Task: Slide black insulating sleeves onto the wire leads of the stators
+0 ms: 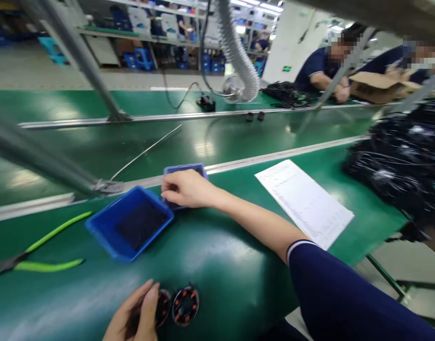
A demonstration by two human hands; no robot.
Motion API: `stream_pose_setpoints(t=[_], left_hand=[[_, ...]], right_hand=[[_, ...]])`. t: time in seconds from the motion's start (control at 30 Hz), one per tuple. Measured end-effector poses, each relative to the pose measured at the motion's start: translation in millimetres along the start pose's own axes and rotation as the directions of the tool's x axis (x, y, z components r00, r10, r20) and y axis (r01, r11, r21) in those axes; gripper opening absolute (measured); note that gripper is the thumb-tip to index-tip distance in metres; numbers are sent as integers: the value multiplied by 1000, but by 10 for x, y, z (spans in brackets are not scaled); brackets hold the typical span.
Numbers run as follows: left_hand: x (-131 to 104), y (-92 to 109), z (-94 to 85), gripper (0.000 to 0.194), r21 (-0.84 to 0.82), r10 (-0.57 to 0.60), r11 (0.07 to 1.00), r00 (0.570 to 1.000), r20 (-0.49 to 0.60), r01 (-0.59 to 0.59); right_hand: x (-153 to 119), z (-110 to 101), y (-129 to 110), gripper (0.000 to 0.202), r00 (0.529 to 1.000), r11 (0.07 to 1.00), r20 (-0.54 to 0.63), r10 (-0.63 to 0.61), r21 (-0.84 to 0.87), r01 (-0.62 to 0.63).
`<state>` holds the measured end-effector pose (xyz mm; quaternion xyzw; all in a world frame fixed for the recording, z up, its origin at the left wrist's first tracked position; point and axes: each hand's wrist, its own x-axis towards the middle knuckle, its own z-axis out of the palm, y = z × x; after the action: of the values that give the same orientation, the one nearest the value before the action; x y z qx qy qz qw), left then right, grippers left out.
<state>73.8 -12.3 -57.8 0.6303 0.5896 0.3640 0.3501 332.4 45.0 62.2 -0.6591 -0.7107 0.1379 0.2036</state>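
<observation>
At the near edge of the bench my left hand (134, 316) has its thumb and fingers closed on a round black part with orange segments (163, 307). A second, similar round part (185, 305) lies right beside it on the green surface. My right hand (190, 188) is over a small blue-purple bin (183, 167), its fingers curled and pinched together. What those fingers hold, if anything, is hidden. Left of that hand, a larger blue bin (110, 232) has a dark layer across its bottom.
Green-handled pliers (48, 267) lie open at left. A printed sheet (304, 201) rests right of my arm, before a heap of black cables (398, 161). Metal posts (85, 71) rise from the bench. A flexible duct (238, 52) hangs beyond. Co-workers (320, 68) sit across at right.
</observation>
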Motion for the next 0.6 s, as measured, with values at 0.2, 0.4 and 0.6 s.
stream_pose_setpoints(t=[0.2, 0.4, 0.6], left_hand=[[-123, 188, -43, 19, -99, 43, 995, 995, 89, -34], [-113, 203, -36, 12, -162, 65, 985, 996, 57, -55], [-135, 227, -59, 9, -184, 92, 980, 993, 75, -77]], right_hand=[[-298, 404, -366, 6, 931, 811, 200, -305, 567, 144], [-308, 675, -402, 21, 920, 765, 293, -261, 644, 12], [-326, 729, -463, 21, 943, 797, 231, -240, 602, 55]])
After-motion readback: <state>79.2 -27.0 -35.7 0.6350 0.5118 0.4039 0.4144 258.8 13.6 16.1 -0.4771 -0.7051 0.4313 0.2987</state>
